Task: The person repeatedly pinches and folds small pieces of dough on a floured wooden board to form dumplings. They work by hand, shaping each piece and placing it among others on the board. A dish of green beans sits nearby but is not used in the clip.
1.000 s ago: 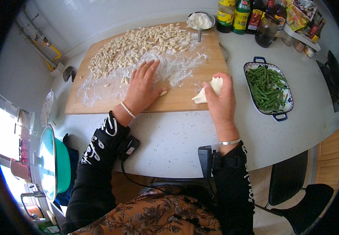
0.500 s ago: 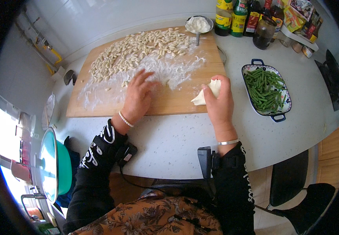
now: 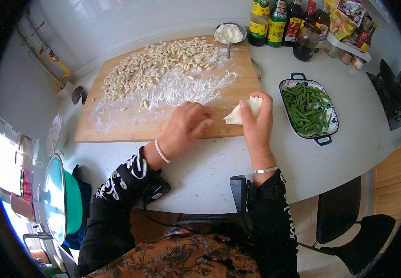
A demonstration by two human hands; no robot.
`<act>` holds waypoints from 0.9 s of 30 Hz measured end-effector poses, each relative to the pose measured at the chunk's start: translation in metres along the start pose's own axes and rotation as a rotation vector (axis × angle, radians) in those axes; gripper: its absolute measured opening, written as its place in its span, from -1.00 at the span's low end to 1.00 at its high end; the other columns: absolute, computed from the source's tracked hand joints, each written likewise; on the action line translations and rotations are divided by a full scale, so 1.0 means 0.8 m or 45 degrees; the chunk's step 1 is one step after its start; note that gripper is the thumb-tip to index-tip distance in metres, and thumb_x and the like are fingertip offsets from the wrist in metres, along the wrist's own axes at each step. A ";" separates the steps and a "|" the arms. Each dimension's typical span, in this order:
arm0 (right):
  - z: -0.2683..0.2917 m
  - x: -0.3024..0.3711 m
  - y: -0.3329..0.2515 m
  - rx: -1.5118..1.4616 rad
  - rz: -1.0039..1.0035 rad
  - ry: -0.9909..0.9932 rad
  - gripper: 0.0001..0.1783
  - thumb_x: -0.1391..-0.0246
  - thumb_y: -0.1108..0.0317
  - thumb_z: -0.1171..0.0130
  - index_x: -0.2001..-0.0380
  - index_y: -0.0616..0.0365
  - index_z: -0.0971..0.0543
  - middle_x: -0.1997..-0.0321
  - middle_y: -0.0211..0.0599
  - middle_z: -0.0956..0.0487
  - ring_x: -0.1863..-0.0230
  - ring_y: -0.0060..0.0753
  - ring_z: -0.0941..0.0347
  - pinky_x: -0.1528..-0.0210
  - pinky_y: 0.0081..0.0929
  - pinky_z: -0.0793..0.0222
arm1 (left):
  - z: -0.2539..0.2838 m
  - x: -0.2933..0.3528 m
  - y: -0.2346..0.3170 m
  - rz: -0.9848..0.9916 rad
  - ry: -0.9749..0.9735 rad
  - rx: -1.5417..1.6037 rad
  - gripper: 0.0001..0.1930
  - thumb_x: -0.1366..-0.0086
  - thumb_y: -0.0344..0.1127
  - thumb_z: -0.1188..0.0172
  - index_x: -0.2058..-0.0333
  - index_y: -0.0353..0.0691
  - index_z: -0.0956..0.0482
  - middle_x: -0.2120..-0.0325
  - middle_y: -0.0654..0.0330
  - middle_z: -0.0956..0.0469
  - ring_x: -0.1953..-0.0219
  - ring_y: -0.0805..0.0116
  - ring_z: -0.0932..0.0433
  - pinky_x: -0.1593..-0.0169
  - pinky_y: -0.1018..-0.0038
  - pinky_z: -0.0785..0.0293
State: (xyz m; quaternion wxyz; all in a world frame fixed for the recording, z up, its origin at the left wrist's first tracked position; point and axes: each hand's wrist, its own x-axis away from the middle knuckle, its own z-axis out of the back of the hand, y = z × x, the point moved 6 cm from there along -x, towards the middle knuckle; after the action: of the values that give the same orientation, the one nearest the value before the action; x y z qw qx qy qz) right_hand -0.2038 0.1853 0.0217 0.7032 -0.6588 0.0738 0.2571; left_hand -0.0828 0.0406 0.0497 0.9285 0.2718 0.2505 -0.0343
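My right hand (image 3: pixel 259 121) grips a lump of pale dough (image 3: pixel 240 112) over the right front part of the wooden board (image 3: pixel 163 135). The lump tapers to a ragged point on its left side. Left of it, my left hand (image 3: pixel 186 126) hovers over the board's front edge, fingers loosely bent and apart, with nothing visible in them. Loose flour (image 3: pixel 177 90) is smeared across the middle of the board. Behind the flour lie many small shaped dough pieces (image 3: pixel 158 62); a few stray ones sit nearer the front.
At the board's back right corner stands a metal scoop of flour (image 3: pixel 228 33). A patterned dish of cut green beans (image 3: pixel 306 109) is on the counter to the right. Sauce bottles (image 3: pixel 277 23) line the wall. A lidded green pot (image 3: pixel 73 201) stands at left.
My left hand has moved from the floured area rightward and nearer, toward the dough lump; its fingers have bent more. My right hand still holds the dough. The view has shifted slightly.
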 end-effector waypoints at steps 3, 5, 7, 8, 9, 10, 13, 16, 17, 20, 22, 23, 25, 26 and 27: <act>-0.001 0.001 0.005 -0.176 -0.040 0.009 -0.62 -0.01 0.33 -0.24 0.11 0.13 -0.39 0.16 -0.20 -0.48 0.14 -0.15 -0.45 0.05 -0.30 -0.36 | -0.017 -0.009 0.018 -0.009 -0.028 0.029 -0.72 -0.15 -0.15 -0.25 0.26 -0.20 -0.52 0.42 0.14 -0.54 0.33 0.10 -0.47 0.17 0.26 -0.35; -0.004 0.001 0.005 -0.102 -0.036 -0.006 -0.63 -0.01 0.34 -0.23 0.12 0.13 -0.39 0.17 -0.20 -0.49 0.15 -0.17 -0.44 0.06 -0.31 -0.36 | -0.021 -0.012 0.025 -0.004 -0.023 0.039 -0.72 -0.14 -0.14 -0.25 0.29 -0.20 -0.51 0.46 0.17 -0.53 0.35 0.12 -0.48 0.19 0.26 -0.35; -0.006 0.001 0.002 -0.036 0.007 -0.028 -0.64 0.00 0.35 -0.23 0.13 0.14 -0.39 0.18 -0.21 -0.49 0.15 -0.19 -0.44 0.06 -0.31 -0.36 | -0.020 -0.016 0.028 -0.008 -0.027 -0.008 -0.73 -0.12 -0.14 -0.26 0.33 -0.19 -0.49 0.50 0.17 -0.52 0.38 0.12 -0.48 0.24 0.26 -0.35; -0.007 0.001 -0.001 0.006 0.044 -0.042 -0.64 0.00 0.35 -0.23 0.14 0.14 -0.40 0.19 -0.22 -0.49 0.16 -0.20 -0.44 0.07 -0.31 -0.36 | -0.019 -0.017 0.030 -0.032 -0.007 -0.043 -0.73 -0.12 -0.13 -0.27 0.35 -0.19 -0.48 0.51 0.17 -0.51 0.40 0.12 -0.48 0.27 0.26 -0.35; -0.008 0.001 -0.002 0.019 0.026 -0.060 -0.64 0.00 0.35 -0.24 0.14 0.14 -0.40 0.19 -0.22 -0.49 0.16 -0.21 -0.44 0.07 -0.31 -0.36 | -0.020 -0.019 0.030 -0.032 -0.017 -0.063 -0.74 -0.11 -0.14 -0.27 0.37 -0.19 -0.47 0.53 0.16 -0.50 0.41 0.11 -0.48 0.29 0.25 -0.34; -0.010 0.003 -0.007 0.045 0.078 -0.094 -0.64 0.00 0.35 -0.24 0.14 0.14 -0.39 0.19 -0.21 -0.49 0.16 -0.21 -0.43 0.07 -0.31 -0.36 | -0.021 -0.021 0.032 -0.046 -0.009 -0.091 -0.75 -0.11 -0.16 -0.27 0.39 -0.18 -0.46 0.54 0.15 -0.49 0.42 0.11 -0.48 0.32 0.25 -0.33; -0.011 0.007 -0.015 0.055 0.095 -0.160 -0.64 0.00 0.36 -0.24 0.14 0.15 -0.39 0.19 -0.20 -0.48 0.17 -0.20 -0.43 0.07 -0.31 -0.35 | -0.020 -0.023 0.037 -0.100 0.023 -0.129 -0.79 -0.11 -0.21 -0.26 0.43 -0.18 -0.45 0.57 0.14 -0.46 0.46 0.11 -0.47 0.36 0.25 -0.30; -0.011 0.007 -0.021 0.083 0.141 -0.156 -0.64 -0.02 0.36 -0.24 0.14 0.16 -0.38 0.18 -0.19 -0.47 0.16 -0.19 -0.43 0.08 -0.31 -0.35 | -0.017 -0.022 0.042 -0.166 0.024 -0.201 -0.82 -0.10 -0.28 -0.25 0.49 -0.17 -0.43 0.60 0.16 -0.44 0.47 0.12 -0.47 0.39 0.26 -0.28; -0.012 0.007 -0.022 0.086 0.143 -0.167 -0.64 -0.02 0.37 -0.24 0.14 0.16 -0.37 0.17 -0.18 -0.47 0.16 -0.19 -0.43 0.08 -0.31 -0.35 | -0.014 -0.021 0.043 -0.186 0.014 -0.240 -0.83 -0.09 -0.30 -0.24 0.51 -0.17 -0.42 0.61 0.17 -0.44 0.47 0.13 -0.47 0.39 0.27 -0.27; -0.014 0.006 -0.020 0.092 0.165 -0.180 -0.64 -0.02 0.37 -0.24 0.14 0.16 -0.37 0.18 -0.18 -0.47 0.17 -0.17 -0.43 0.08 -0.32 -0.35 | -0.004 -0.013 0.044 -0.215 -0.014 -0.219 -0.83 -0.09 -0.35 -0.22 0.55 -0.17 -0.38 0.62 0.18 -0.42 0.48 0.15 -0.46 0.40 0.26 -0.25; -0.016 0.005 -0.017 0.089 0.166 -0.197 -0.64 -0.02 0.37 -0.25 0.15 0.15 -0.37 0.19 -0.18 -0.48 0.17 -0.15 -0.43 0.09 -0.32 -0.35 | 0.004 -0.005 0.042 -0.185 -0.037 -0.194 -0.84 -0.09 -0.36 -0.22 0.55 -0.17 -0.39 0.62 0.17 -0.42 0.48 0.13 -0.45 0.40 0.27 -0.26; -0.017 0.006 -0.015 0.086 0.155 -0.209 -0.65 -0.02 0.36 -0.25 0.15 0.14 -0.38 0.20 -0.19 -0.48 0.17 -0.15 -0.44 0.09 -0.32 -0.36 | 0.009 -0.001 0.040 -0.157 -0.053 -0.196 -0.84 -0.09 -0.37 -0.22 0.54 -0.17 -0.40 0.62 0.16 -0.42 0.49 0.12 -0.45 0.40 0.27 -0.26; -0.014 0.003 -0.008 0.080 0.084 -0.146 -0.65 0.00 0.36 -0.26 0.16 0.13 -0.38 0.21 -0.19 -0.49 0.18 -0.14 -0.44 0.11 -0.31 -0.36 | 0.025 0.009 0.035 -0.099 0.004 -0.111 -0.87 -0.09 -0.39 -0.22 0.52 -0.19 -0.42 0.61 0.15 -0.43 0.48 0.10 -0.45 0.38 0.26 -0.29; -0.009 0.001 -0.004 0.078 0.023 -0.071 -0.65 0.01 0.35 -0.26 0.17 0.12 -0.39 0.22 -0.19 -0.49 0.19 -0.13 -0.45 0.12 -0.29 -0.37 | 0.032 0.015 0.031 -0.058 0.000 -0.078 -0.88 -0.10 -0.40 -0.22 0.51 -0.20 -0.43 0.61 0.14 -0.43 0.48 0.09 -0.44 0.37 0.26 -0.30; -0.004 0.000 0.002 0.052 -0.056 0.015 -0.66 0.02 0.35 -0.27 0.18 0.12 -0.40 0.22 -0.18 -0.50 0.20 -0.13 -0.45 0.13 -0.28 -0.37 | 0.044 0.021 0.019 0.095 0.067 -0.040 -0.89 -0.10 -0.42 -0.24 0.50 -0.24 -0.47 0.60 0.11 -0.44 0.48 0.06 -0.44 0.34 0.25 -0.33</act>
State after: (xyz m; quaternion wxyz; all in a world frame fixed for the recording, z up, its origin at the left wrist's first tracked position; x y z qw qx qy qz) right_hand -0.2040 0.1821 0.0204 0.7215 -0.6473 0.0686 0.2362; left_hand -0.0494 0.0365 0.0747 0.9264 0.2672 0.2650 0.0114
